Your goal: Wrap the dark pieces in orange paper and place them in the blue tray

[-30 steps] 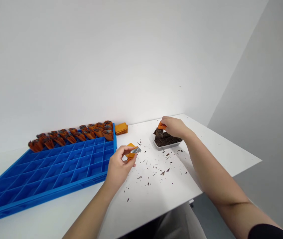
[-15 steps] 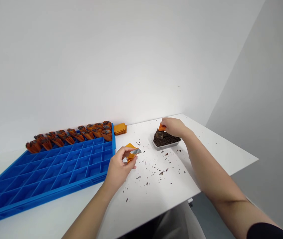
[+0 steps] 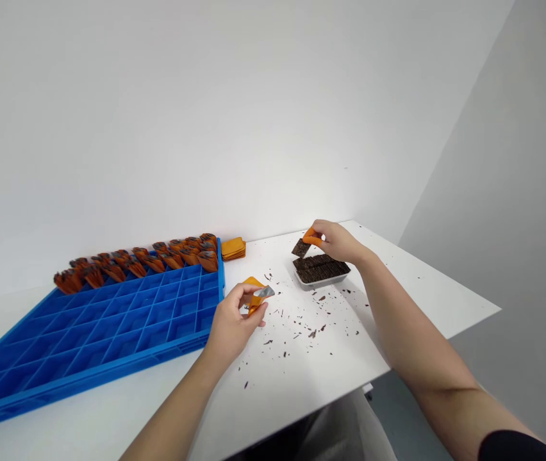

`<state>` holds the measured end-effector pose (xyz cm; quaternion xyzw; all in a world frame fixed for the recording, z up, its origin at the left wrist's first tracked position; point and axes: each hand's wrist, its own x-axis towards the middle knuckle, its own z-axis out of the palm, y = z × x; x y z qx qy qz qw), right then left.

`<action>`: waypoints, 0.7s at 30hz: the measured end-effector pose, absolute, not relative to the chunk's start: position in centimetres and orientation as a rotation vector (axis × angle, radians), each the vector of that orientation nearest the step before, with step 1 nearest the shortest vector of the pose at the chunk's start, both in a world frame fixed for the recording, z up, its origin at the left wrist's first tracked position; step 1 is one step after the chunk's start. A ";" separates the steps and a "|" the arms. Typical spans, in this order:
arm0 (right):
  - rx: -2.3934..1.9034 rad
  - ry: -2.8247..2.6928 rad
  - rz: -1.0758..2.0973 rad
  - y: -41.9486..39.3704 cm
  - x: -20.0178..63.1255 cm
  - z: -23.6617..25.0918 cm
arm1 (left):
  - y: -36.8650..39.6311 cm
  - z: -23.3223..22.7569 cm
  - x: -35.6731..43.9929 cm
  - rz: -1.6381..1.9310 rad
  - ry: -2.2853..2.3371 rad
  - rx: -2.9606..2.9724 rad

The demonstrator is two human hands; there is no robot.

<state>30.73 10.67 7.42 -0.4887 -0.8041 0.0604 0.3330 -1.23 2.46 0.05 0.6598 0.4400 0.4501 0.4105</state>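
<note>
Head camera shows the right hand [image 3: 338, 241] raised over the far left part of a shallow, translucent white rectangular container [image 3: 325, 283], its fingers closed in a narrow pinch on a thin, dark brown, flat four-sided piece [image 3: 300, 248]. Orange covers [image 3: 309, 234] sit on those fingertips. The piece is gripped at its upper right and slants down toward the left, its lower edge angled at the container; its sides look nearly equal, so a long axis is hard to tell. The container's long axis runs left to right, and it is packed with dark brown pieces standing on edge in rows.

The left hand [image 3: 231, 320] pinches a small orange pouch with a silver lining [image 3: 257, 299] between thumb and fingers, above the white surface [image 3: 273, 400]. The pouch's mouth gapes toward the right, showing silver; much of its body is hidden by the fingers.

Dark flakes [image 3: 312, 333] lie scattered between the hands and nearer the person. To the left lies a blue plastic tray divided into square compartments [image 3: 104, 362], bunches of filled-looking orange pouches [image 3: 172, 260] fanned upright in its far rows. A neat stack of flat orange pouches [image 3: 233, 249] lies just beside its far right corner.
</note>
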 end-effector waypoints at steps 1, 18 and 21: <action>-1.201 -2.082 0.166 10.5 30.3 7.6 | 2.5 0.0 -1.2 1.131 1.106 1.658; -0.602 -2.186 0.227 7.0 22.2 7.1 | 2.4 -0.1 -1.0 1.171 1.078 1.573; -0.624 -2.202 0.160 6.9 22.2 7.0 | 2.4 -0.1 -1.0 1.183 1.083 1.571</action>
